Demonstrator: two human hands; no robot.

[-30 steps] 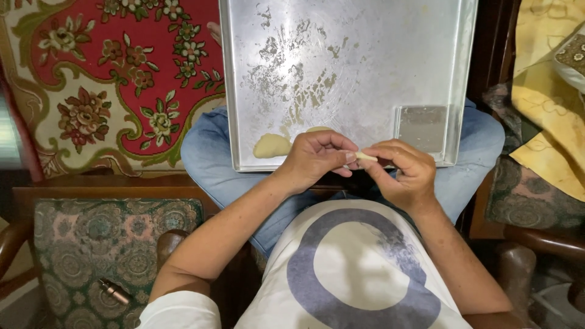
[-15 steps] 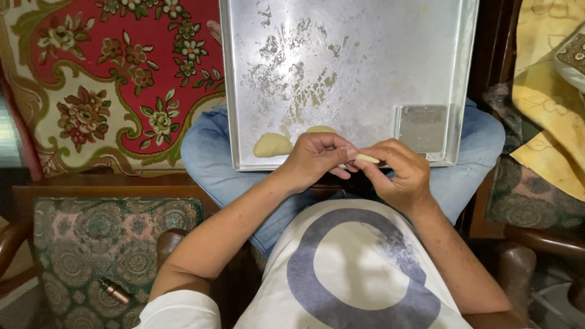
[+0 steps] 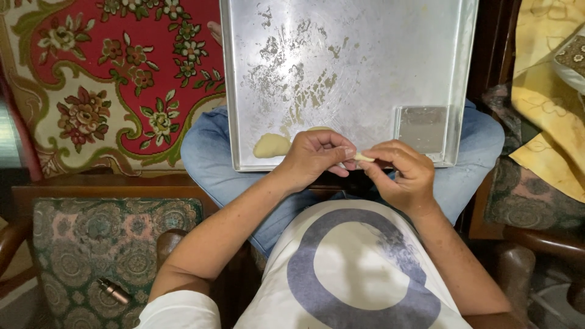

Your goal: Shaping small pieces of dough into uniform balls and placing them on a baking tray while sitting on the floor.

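Two hands meet at the near rim of the metal baking tray (image 3: pixel 244 91): left hand (image 3: pixel 314 159) and right hand (image 3: pixel 405 173) both pinch one small dough piece (image 3: pixel 364 157). Versus a second ago, barely shifted; shaping continues. Dough lump (image 3: pixel 272 146) sits in the tray's near-left corner.

Setting: home living room. Evidence: red floral carpet (image 3: pixel 103 91) on floor, carved wooden armchair with patterned upholstery (image 3: pixel 109 244), yellow patterned cloth (image 3: pixel 548 109) draped at right.
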